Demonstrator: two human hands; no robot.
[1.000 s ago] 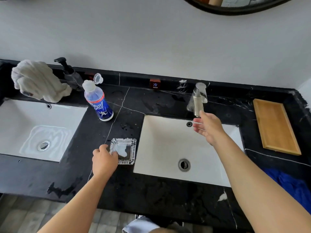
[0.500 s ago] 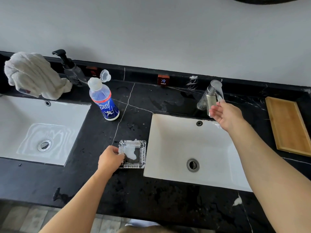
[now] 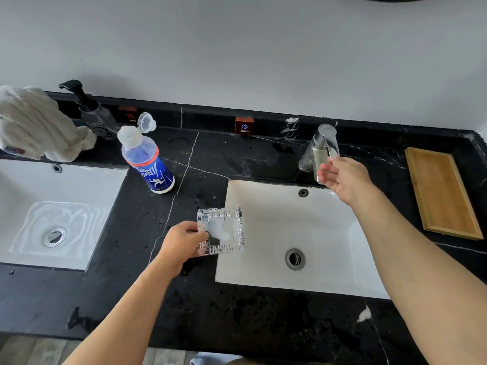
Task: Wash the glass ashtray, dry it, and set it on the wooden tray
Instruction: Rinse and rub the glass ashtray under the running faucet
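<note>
The washing is only getting under way. The left hand (image 3: 184, 242) pinches the glass ashtray (image 3: 220, 231) by its near left corner and holds it tipped, just over the left rim of the right sink (image 3: 266, 275), with a whitish smear, probably soap, lying in its well. The right hand (image 3: 342, 179) is up at the tap (image 3: 320, 151) at the back edge of the counter (image 3: 210, 312), fingers loosely curled around the lever and spout end but holding nothing. No water shows running, though a thin stream would be hard to make out from here.

To my eye the next move is to get the water on and bring the ashtray further in over the basin, under the spout. The cut glass will be slick once wet, so that two-finger pinch at the corner wants firming up before any scrubbing.

Counting: one ashtray; two sinks, the left one (image 3: 31, 259) with a film of water in it; one tap in sight; one blue bottle (image 3: 147, 164) with its cap flipped open, and one dark pump bottle (image 3: 95, 114) behind it; one white towel (image 3: 37, 127) at the far left corner; one wooden tray (image 3: 442, 193) at the right edge, well apart from the ashtray.
</note>
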